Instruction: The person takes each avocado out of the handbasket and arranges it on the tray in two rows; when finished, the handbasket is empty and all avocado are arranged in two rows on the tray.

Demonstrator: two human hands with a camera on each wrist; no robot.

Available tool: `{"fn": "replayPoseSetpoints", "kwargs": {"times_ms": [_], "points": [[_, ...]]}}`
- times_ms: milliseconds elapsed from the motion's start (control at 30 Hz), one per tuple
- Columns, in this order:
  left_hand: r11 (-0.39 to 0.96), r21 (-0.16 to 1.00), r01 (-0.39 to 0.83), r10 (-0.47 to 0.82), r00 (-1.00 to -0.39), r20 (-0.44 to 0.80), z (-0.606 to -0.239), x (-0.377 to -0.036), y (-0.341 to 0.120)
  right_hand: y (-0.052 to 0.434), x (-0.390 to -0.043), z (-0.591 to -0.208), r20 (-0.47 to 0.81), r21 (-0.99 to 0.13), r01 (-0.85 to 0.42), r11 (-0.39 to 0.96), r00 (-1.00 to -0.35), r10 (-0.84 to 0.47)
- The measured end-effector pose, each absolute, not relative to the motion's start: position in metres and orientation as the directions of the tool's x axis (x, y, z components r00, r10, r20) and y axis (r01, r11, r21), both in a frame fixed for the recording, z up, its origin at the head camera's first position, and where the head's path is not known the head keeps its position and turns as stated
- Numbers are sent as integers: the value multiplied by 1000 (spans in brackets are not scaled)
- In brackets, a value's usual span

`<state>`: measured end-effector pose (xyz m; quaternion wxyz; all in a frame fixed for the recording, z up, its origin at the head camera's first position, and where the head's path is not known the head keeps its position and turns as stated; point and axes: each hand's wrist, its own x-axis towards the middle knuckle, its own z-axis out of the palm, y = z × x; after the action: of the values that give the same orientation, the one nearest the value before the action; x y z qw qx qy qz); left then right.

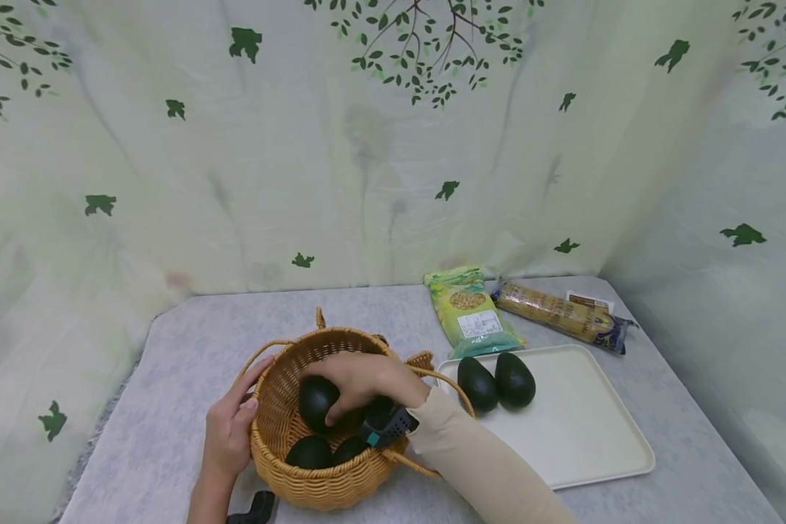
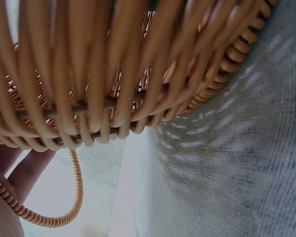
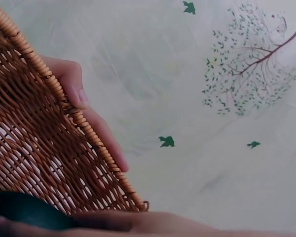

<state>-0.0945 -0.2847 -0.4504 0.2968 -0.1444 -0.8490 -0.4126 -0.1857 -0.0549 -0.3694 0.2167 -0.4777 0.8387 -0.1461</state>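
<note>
Head view has the round woven wicker basket [image 1: 327, 480] sitting at about 6 o'clock on the grey cloth-covered table [image 1: 190, 342], and both hands are on it. The right hand [image 1: 360, 378] is reaching down inside with its fingers curled over the top of a dark green avocado [image 1: 316, 399], so it's got a grip on that one. Two more dark avocados [image 1: 309, 453] are lying in the bottom of the basket at 6 o'clock from the held one. The left hand [image 1: 231, 426] is on the basket's rim at its 9 o'clock side, thumb hooked over the edge and fingers fairly straight along the outside wall; the right wrist view shows that thumb [image 3: 71, 84] pressing on the rim. The left wrist view is basically just the wicker wall up close plus one thin loop handle [image 2: 64, 212]. At 3 o'clock from the basket, just beside it, there's a flat white rectangular tray [image 1: 583, 437] with two dark green avocados [image 1: 496, 382] lying side by side, touching. Behind the tray at 12 o'clock are a green snack bag [image 1: 473, 313] and a long brown wrapped packet [image 1: 563, 314].
</note>
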Motion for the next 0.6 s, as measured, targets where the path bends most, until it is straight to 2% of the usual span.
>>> {"fn": "replayPoseSetpoints", "kwargs": {"times_ms": [267,600], "points": [[617,618,487,-4,-783,622,-451,-95,-285,-48,-181,-360,-158,-484,-759,435,-413,-897],[597,605,526,12,-760,650,-449,-94,-284,-40,-172,-352,-104,-511,-754,413,-423,-900]]}}
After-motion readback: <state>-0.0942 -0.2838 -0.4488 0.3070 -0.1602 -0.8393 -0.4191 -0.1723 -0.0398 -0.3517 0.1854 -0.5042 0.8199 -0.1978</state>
